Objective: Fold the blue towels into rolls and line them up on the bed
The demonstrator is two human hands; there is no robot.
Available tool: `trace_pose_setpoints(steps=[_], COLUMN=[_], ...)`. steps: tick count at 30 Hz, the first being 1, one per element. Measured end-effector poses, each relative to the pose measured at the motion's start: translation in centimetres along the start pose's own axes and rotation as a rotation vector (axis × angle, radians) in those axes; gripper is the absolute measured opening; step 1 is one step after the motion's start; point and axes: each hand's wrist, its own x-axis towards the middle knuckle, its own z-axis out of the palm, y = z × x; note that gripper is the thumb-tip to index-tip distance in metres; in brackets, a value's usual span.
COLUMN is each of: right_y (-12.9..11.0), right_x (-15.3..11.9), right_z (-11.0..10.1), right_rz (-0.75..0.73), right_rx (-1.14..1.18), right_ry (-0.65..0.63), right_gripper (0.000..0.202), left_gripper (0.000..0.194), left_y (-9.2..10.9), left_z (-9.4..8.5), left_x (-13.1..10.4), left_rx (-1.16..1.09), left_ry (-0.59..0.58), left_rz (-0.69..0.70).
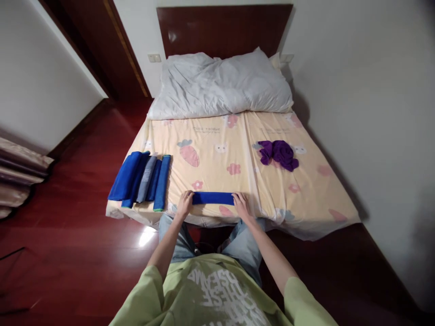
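Note:
A blue cloth (213, 198), folded into a narrow strip, lies crosswise near the front edge of the bed. My left hand (185, 202) grips its left end, and my right hand (240, 203) grips its right end, fingers on top. To the left, several folded cloths lie side by side: blue ones (124, 177), a grey one (147, 179) and a blue one with green edging (162, 183). Farther back on the right is a crumpled purple cloth (280, 154).
The bed (210, 167) has a cream sheet with carrot and flower prints. A white quilt (220, 86) is heaped by the dark headboard (224, 29). Striped curtains (20, 172) hang at the far left, and a wall stands close on the right.

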Motion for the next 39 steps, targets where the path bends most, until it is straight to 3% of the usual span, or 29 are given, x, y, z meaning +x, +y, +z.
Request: trace_pose_setpoints(steps=[3,8,13,19,22,25,29,33,36,39], right_y=[0.1,1.1,1.3,0.9,-0.2,-3.0,-9.5,-17.9,-23.3,-26.7], right_x=[-0.8,-1.0,0.6,4.3,7.8,12.9,21.7,30.2,34.5,36.9], right_z=[-0.8,-1.1,-1.3,-2.8,-3.4,-2.9,0.7,7.1,12.2,16.4], right_rz=[-0.156,-0.246,-0.346,-0.474,-0.575,-0.676,-0.822,-0.965,-1.059,-1.126], right_rx=[-0.047,-0.175,-0.343,-0.445,-0.478,-0.482,-0.460,-0.424,-0.417,-0.382], right_ry=[-0.141,-0.217,-0.266,-0.315,-0.325,-0.350,-0.365,-0.349,-0.345,-0.390], right_gripper=[0.039,0.043,0.043,0.042,0.044,0.042,0.041,0.037,0.036,0.034], left_gripper=[0.030,0.047,0.040,0.034,0.035,0.036,0.040,0.042,0.043,0.043], left_y=[-0.2,-0.4,-0.2,-0.9,-1.7,-3.0,-5.3,-8.3,-11.0,-13.5], left_z=[-0.5,-1.2,-2.0,-4.1,-5.5,-7.2,-9.8,-12.1,-13.5,-14.2], left_x=[-0.5,-0.5,0.6,0.2,-1.8,-4.6,-7.7,-9.2,-9.5,-9.4], left_rx=[0.028,0.178,0.262,0.207,0.185,0.171,0.209,0.215,0.231,0.262], left_ry=[-0.117,-0.265,-0.324,-0.267,-0.184,-0.076,0.096,0.202,0.251,0.256], left_rz=[0.150,0.197,0.276,0.395,0.465,0.483,0.476,0.433,0.359,0.289])
